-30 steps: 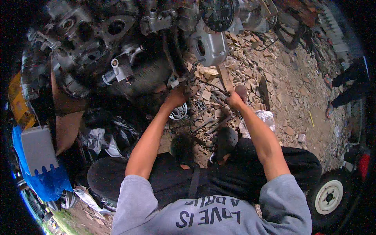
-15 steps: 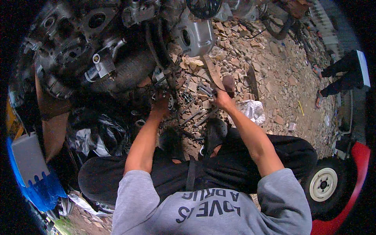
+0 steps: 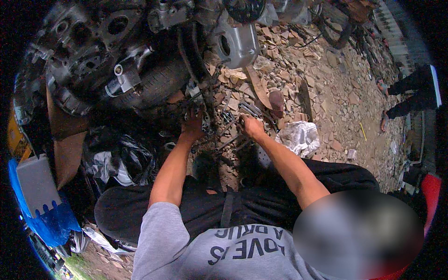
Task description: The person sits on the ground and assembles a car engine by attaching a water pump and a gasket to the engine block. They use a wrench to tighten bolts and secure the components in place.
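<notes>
My left hand (image 3: 192,127) reaches over a small dark metal part with holes (image 3: 205,125), its fingers bent around the part's left side and mostly lost in shadow. Beside it, my right hand (image 3: 252,127) is closed, thumb and fingers pressed together. Whatever it may hold is too small and dark to make out. Just beyond the right hand lie several silver wrench-like tools (image 3: 250,108) on the rubble. More dark hand tools (image 3: 227,115) are scattered between the two hands.
Greasy engine castings (image 3: 84,56) and a tyre (image 3: 158,84) crowd the far left. A silver metal housing (image 3: 238,44) stands ahead. A white cloth (image 3: 301,137) lies right of my hand, black plastic bags (image 3: 121,158) to the left. Another person's legs (image 3: 410,91) stand far right.
My right hand has drawn back toward me and slightly left, leaving the silver tools on the ground. My left hand stays at the metal part.
</notes>
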`<control>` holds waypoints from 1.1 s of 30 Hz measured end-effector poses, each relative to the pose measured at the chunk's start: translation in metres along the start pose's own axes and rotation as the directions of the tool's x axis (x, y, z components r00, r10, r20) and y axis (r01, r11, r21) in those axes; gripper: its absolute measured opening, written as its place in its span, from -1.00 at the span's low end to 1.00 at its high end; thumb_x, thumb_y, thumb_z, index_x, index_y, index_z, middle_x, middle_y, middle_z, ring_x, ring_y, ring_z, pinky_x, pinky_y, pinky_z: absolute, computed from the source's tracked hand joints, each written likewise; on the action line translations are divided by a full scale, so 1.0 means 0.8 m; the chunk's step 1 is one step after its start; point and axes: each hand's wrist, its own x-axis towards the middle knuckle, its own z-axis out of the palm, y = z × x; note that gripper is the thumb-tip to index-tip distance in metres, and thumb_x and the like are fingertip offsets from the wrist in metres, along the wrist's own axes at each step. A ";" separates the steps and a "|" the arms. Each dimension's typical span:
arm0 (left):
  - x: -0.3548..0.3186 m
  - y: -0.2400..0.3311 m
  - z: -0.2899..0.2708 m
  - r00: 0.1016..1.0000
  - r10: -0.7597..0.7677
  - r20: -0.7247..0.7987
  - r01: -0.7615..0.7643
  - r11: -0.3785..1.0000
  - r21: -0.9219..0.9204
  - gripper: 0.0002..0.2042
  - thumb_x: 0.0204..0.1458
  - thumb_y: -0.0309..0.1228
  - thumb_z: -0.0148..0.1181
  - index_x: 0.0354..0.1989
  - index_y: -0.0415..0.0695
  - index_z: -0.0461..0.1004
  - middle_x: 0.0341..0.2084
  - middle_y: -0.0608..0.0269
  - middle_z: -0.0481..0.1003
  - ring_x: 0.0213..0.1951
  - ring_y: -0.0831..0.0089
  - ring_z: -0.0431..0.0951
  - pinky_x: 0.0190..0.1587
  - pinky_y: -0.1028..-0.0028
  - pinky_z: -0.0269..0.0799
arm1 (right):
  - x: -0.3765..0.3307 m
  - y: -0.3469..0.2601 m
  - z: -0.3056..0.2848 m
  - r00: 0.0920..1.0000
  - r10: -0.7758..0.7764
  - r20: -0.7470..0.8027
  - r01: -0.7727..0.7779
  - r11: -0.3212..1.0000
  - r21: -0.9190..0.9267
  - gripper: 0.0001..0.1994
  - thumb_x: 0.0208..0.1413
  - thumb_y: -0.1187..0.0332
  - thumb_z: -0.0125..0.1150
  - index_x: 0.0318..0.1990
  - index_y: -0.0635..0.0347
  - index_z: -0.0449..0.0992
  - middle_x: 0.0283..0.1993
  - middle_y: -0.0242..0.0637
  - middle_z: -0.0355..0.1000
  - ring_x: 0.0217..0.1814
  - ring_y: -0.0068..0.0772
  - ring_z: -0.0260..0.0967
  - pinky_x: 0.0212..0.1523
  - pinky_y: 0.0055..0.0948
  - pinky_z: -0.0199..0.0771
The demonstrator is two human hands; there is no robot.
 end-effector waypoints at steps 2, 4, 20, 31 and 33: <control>-0.001 0.006 0.001 0.999 -0.040 -0.004 0.040 0.995 0.092 0.25 -0.23 -0.03 0.51 0.50 0.12 -0.40 0.47 -0.11 -0.28 0.46 -0.11 -0.19 0.34 -0.19 0.03 | -0.004 -0.002 -0.006 1.000 -0.005 -0.009 0.005 1.000 0.027 -0.52 0.17 0.18 0.08 0.25 0.01 0.29 0.08 0.01 0.43 0.02 0.16 0.46 -0.05 0.04 0.51; -0.001 0.004 0.004 1.000 -0.027 -0.005 0.027 0.992 0.122 0.23 -0.22 -0.01 0.50 0.50 0.11 -0.39 0.47 -0.11 -0.27 0.45 -0.14 -0.17 0.34 -0.17 0.05 | -0.007 -0.002 -0.006 1.000 0.007 -0.012 -0.007 1.000 0.023 -0.54 0.19 0.25 0.03 0.26 0.03 0.28 0.09 0.01 0.43 0.02 0.17 0.46 -0.05 0.04 0.51; -0.032 0.020 -0.138 0.986 0.163 -0.018 -0.146 0.817 -0.558 -0.09 -0.15 0.21 0.30 0.37 0.04 0.18 0.22 -0.07 0.34 0.30 0.03 0.26 0.27 0.18 0.25 | 0.040 0.012 -0.126 0.945 -0.307 -0.114 0.301 0.951 -0.064 -0.42 0.05 0.15 0.29 0.19 0.17 0.28 -0.03 0.10 0.46 0.06 0.20 0.40 0.02 -0.02 0.43; -0.014 0.091 -0.214 0.882 0.457 0.113 0.187 -0.119 -0.975 -0.56 -0.06 0.01 0.13 -0.13 -0.04 0.56 -0.28 0.25 0.58 -0.31 0.36 0.59 -0.23 0.30 0.52 | -0.107 -0.103 -0.422 0.891 -0.135 0.434 0.217 0.965 -0.145 -0.15 -0.14 -0.18 0.44 0.20 0.27 0.36 0.01 0.03 0.51 0.07 -0.05 0.45 0.07 -0.19 0.42; -0.045 0.113 -0.257 0.887 0.457 0.057 0.108 -0.087 -0.990 -0.50 -0.05 0.01 0.13 -0.03 -0.07 0.53 -0.19 0.18 0.59 -0.22 0.29 0.62 -0.14 0.22 0.54 | -0.137 -0.107 -0.452 0.907 -0.248 0.340 0.291 0.953 -0.081 -0.22 -0.13 -0.15 0.45 0.10 0.30 0.44 -0.02 0.01 0.52 0.05 -0.08 0.46 0.06 -0.20 0.42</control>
